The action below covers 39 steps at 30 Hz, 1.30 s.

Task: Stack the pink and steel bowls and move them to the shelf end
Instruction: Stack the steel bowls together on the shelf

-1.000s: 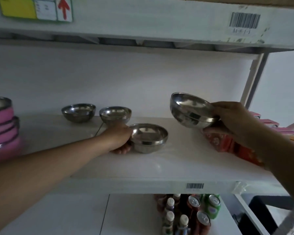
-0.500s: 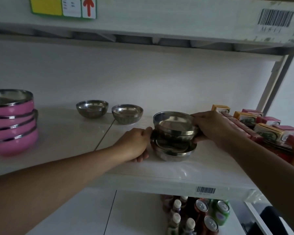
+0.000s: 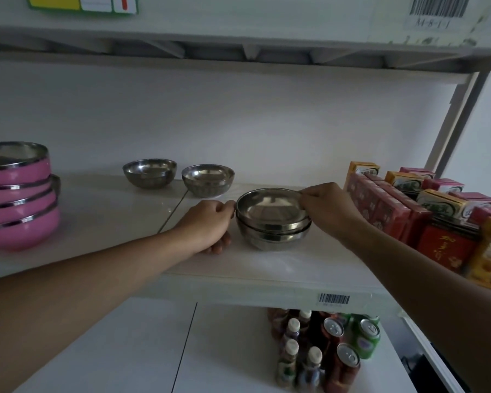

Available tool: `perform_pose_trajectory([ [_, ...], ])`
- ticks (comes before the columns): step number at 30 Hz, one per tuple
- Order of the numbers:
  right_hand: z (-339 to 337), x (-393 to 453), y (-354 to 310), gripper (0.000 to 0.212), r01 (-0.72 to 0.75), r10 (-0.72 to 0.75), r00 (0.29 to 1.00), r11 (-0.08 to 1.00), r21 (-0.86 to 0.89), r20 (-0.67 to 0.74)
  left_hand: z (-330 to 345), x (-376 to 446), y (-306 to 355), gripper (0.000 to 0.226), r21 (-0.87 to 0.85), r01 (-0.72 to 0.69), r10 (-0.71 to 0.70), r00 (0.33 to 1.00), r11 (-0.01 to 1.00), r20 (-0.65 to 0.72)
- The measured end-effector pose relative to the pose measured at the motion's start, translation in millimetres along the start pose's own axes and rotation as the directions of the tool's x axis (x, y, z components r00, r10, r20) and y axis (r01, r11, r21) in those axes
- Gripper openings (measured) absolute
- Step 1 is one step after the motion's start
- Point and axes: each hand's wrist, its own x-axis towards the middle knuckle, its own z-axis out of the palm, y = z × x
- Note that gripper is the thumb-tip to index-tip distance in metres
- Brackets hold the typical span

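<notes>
A stack of steel bowls (image 3: 272,222) stands on the white shelf (image 3: 238,268), nested one inside another. My left hand (image 3: 207,225) rests on the shelf with its fingers against the stack's left rim. My right hand (image 3: 326,211) pinches the right rim of the top bowl. Two single steel bowls stand behind, one (image 3: 150,173) at the back left and one (image 3: 208,180) beside it. A stack of pink bowls (image 3: 17,197) with steel rims stands at the shelf's left end.
Red and yellow cartons (image 3: 425,217) fill the shelf's right end, close to my right forearm. Bottles and cans (image 3: 323,350) stand on the lower shelf. The upper shelf's edge (image 3: 238,21) hangs overhead, and a slanted post (image 3: 451,120) rises at the right.
My right hand carried a steel bowl down from the air and set it into the bowl by my left hand; it now sits fully nested. The view shifted so the pink stack shows more.
</notes>
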Motion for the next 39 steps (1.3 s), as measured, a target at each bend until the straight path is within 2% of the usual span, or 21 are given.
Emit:
perform_pose_trajectory([
  [5,0.6,-8.1,9.7,0.033,-0.004,-0.005,0.997,0.993,0.122,0.076,-5.8,-3.7,2.4,0.038,0.039,-0.053,0.057,0.992,0.998,-0.109],
  [7,-4.2,-9.9,16.2,0.044,-0.051,0.031,0.995,0.976,0.213,0.096,-12.1,-7.0,4.1,0.041,0.085,-0.059,0.068,0.992,0.995,-0.108],
  [9,-8.8,-10.9,25.1,0.045,-0.087,0.063,0.993,0.963,0.256,0.101,-19.0,-12.0,4.1,0.046,0.171,-0.083,0.101,0.99,0.982,-0.102],
  [11,-10.8,-12.0,35.0,0.042,-0.069,0.05,0.995,0.973,0.221,0.089,-26.9,-19.4,-0.1,0.048,0.327,-0.102,0.145,0.983,0.94,-0.11],
  [14,-12.0,-17.3,44.8,0.028,0.05,-0.054,0.995,0.997,0.053,0.082,-38.2,-32.4,-10.9,0.045,0.545,-0.099,0.184,0.977,0.833,-0.103],
  [15,-13.1,-20.9,46.1,0.02,0.093,-0.093,0.991,0.996,-0.001,0.092,-41.7,-35.4,-14.6,0.047,0.599,-0.099,0.189,0.978,0.795,-0.089],
  [17,-15.8,-31.6,46.0,0.021,0.146,-0.135,0.985,0.985,-0.094,0.109,-49.8,-41.6,-21.2,0.057,0.656,-0.094,0.181,0.981,0.749,-0.066],
  [21,-17.9,-59.7,33.2,0.029,0.154,-0.144,0.988,0.957,-0.246,0.059,-65.5,-57.0,-33.8,0.067,0.64,-0.057,0.136,0.988,0.766,-0.076],
  [25,-21.1,-87.2,12.5,0.029,0.165,-0.18,0.983,0.931,-0.325,-0.017,-80.2,-85.4,-39.6,0.063,0.627,-0.055,0.153,0.983,0.777,-0.104],
  [28,-8.8,-114.3,-15.3,0.018,0.264,-0.272,0.962,0.924,-0.276,0.01,-93.1,-114.3,-55.3,0.055,0.578,-0.059,0.151,0.982,0.814,-0.113],
  [29,-1.0,-125.0,-26.0,0.021,0.287,-0.288,0.957,0.923,-0.257,0.032,-96.0,-123.2,-62.0,0.052,0.556,-0.074,0.167,0.979,0.828,-0.119],
  [31,24.0,-143.9,-49.9,0.022,0.296,-0.286,0.955,0.928,-0.228,0.078,-102.2,-143.3,-79.9,0.052,0.514,-0.103,0.2,0.97,0.851,-0.137],
  [33,50.2,-157.3,-72.9,0.009,0.299,-0.282,0.953,0.935,-0.19,0.113,-109.3,-162.9,-97.4,0.055,0.497,-0.118,0.213,0.967,0.86,-0.139],
  [39,98.5,-182.4,-129.7,0.03,0.259,-0.239,0.959,0.957,-0.128,0.154,-137.2,-218.9,-140.7,0.059,0.498,-0.158,0.236,0.967,0.853,-0.097],
])
